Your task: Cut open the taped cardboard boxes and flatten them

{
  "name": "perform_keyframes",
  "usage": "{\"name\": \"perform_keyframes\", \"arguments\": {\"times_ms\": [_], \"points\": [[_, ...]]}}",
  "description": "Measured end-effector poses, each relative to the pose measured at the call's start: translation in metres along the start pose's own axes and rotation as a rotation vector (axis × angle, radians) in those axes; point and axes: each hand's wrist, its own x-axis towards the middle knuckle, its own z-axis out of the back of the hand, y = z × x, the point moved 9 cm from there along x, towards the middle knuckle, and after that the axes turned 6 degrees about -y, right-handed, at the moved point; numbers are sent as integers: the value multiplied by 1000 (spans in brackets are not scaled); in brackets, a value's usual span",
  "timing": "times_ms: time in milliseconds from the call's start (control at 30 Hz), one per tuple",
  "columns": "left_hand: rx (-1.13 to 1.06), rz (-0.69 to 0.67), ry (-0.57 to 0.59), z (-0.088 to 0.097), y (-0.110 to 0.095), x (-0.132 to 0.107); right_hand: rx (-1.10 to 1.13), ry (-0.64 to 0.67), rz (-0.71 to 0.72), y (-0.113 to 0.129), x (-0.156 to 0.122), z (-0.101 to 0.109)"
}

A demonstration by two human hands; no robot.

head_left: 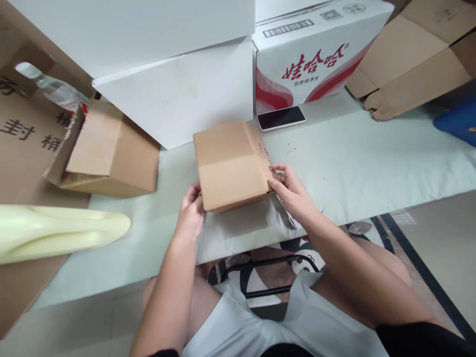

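A small brown cardboard box [226, 163] is tilted over the front part of the cloth-covered table. My left hand [192, 206] grips its near left corner, with some fingers hidden behind the side. On the right side, my right hand [288, 188] pinches the box edge between thumb and fingers, near some dark printing. What lies inside the box does not show. Below the right hand, a small pale and dark item at the table edge is partly covered and cannot be made out.
Behind the box stand large white boxes [208, 89] and a red-and-white water carton [308, 64]. A phone [281, 118] lies before the carton. Left are an opened cardboard box [122, 153], a plastic bottle [55, 89] and a pale yellow object [63, 230]. Open cardboard [412, 84] stands right.
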Motion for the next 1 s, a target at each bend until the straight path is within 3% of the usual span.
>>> {"name": "perform_keyframes", "arguments": {"times_ms": [333, 700, 1000], "points": [[-53, 23, -48, 4, 1, 2, -1, 6, 0, 3, -1, -1], [2, 9, -25, 4, 2, 3, 1, 28, 12, 4, -1, -2], [-33, 31, -88, 7, 5, 1, 2, 37, -8, 4, -3, -2]]}}
